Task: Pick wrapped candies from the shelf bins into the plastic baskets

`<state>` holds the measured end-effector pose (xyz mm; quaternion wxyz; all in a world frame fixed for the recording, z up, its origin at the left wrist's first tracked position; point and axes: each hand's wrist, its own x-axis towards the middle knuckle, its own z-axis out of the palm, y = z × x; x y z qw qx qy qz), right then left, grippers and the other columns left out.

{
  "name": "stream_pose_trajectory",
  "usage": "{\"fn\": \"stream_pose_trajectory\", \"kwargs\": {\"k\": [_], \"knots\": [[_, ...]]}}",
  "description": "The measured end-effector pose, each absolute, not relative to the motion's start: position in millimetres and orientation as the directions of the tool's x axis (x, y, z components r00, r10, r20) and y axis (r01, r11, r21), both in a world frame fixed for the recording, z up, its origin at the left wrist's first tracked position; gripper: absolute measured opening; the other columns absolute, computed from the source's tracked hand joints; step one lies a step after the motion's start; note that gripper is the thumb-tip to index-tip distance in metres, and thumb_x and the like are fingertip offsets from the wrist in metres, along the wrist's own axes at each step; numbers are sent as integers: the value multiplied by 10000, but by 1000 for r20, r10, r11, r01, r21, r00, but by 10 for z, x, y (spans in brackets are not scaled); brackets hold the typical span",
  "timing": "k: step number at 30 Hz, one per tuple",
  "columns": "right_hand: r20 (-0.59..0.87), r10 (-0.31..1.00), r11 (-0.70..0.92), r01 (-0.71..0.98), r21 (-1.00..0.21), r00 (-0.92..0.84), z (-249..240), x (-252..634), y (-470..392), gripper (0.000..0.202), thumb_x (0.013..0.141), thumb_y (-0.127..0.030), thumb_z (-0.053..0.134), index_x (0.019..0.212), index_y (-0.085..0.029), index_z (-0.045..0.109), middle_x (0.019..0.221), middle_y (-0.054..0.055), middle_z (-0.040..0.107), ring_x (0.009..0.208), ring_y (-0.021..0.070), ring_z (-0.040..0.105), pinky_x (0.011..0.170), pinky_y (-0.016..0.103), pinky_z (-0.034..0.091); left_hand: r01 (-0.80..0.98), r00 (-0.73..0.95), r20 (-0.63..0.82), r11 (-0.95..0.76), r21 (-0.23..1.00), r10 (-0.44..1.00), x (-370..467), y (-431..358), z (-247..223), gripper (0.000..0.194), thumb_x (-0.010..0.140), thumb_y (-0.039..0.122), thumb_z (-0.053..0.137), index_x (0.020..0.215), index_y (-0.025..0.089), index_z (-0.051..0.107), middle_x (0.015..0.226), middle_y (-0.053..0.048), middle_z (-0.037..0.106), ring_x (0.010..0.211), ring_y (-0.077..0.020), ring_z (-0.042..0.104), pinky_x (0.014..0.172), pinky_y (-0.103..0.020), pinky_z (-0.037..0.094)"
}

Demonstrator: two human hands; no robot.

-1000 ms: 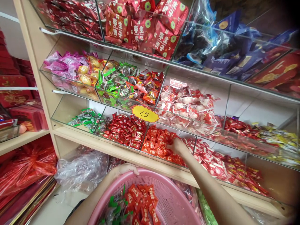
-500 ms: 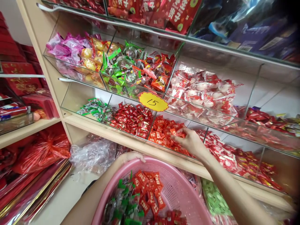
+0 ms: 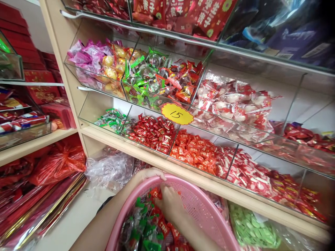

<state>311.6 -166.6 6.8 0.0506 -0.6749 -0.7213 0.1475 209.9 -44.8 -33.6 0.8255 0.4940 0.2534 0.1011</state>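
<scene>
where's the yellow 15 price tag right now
The yellow 15 tag sits mid-frame on the clear bin front, above the orange-red candies.

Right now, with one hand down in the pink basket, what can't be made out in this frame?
- Right hand, head view: its palm side faces down into the orange-red candies, so whether the grip holds any is hidden.
- Pink basket: near rim cut off by the bottom edge.
- Left hand: only fingers over the rim show.
- Blue packets, top right: blurred, print unreadable.
</scene>
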Motion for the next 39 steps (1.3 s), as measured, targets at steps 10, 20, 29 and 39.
{"fn": "stream_pose_trajectory", "kwargs": {"k": [10, 20, 29, 39], "knots": [[-406, 914, -374, 411, -831, 9, 221, 3603, -1663, 222, 709, -345, 546, 859, -199, 471, 607, -30, 549, 487, 128, 549, 387, 204, 373, 127, 838, -365, 505, 854, 406, 2093, -439, -322, 311, 598, 159, 548, 888, 118, 651, 612, -7, 661, 528, -127, 569, 547, -219, 414], [-453, 890, -378, 477, -794, -47, 222, 3646, -1776, 159, 735, -271, 465, 870, -220, 399, 673, -22, 572, 483, 135, 576, 361, 199, 354, 92, 861, -313, 484, 870, 401, 2089, -421, -392, 312, 602, 161, 566, 901, 123, 649, 691, -18, 672, 604, -141, 586, 617, -243, 434], [37, 991, 135, 882, -452, -132, -23, 3430, -1694, 299, 764, -186, 442, 1063, -201, 434, 885, 56, 582, 721, 180, 549, 602, 257, 370, 61, 885, -282, 507, 860, 371, 2120, -405, -431, 179, 602, 154, 554, 741, 110, 658, 585, -1, 626, 559, -121, 540, 645, -245, 401], [168, 968, 248, 781, -574, -184, -87, 3497, -1782, 529, 719, -105, 450, 1218, -245, 344, 1134, 55, 481, 963, 195, 528, 779, 289, 435, 83, 847, -331, 512, 855, 415, 2102, -397, -444, 304, 598, 148, 566, 887, 115, 657, 624, -14, 661, 569, -138, 573, 617, -245, 419]]}}
